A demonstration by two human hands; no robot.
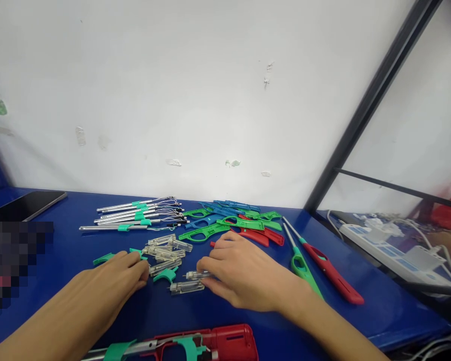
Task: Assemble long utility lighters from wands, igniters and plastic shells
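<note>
My right hand [236, 271] is closed, its thumb and fingertips pinched on the end of a clear cartridge [197, 275]; another clear cartridge [187, 287] lies just below it. My left hand [124, 273] rests with curled fingers beside the pile of clear cartridges [163, 253]; what its fingertips hold, if anything, is hidden. Teal pieces lie by it, one at its left [103, 258] and one at its right [166, 275]. Near the front edge of the view is a red casing half [233, 343] with a metal tube and a teal trigger piece [191, 347] in it.
Metal rods with wires [135, 215] lie at the back left. Green, blue and red casing halves [229, 223] are heaped at the back centre. A green lighter [304, 268] and a red lighter [332, 271] lie right. A phone [30, 204] is far left; a power strip [394, 255] stands right.
</note>
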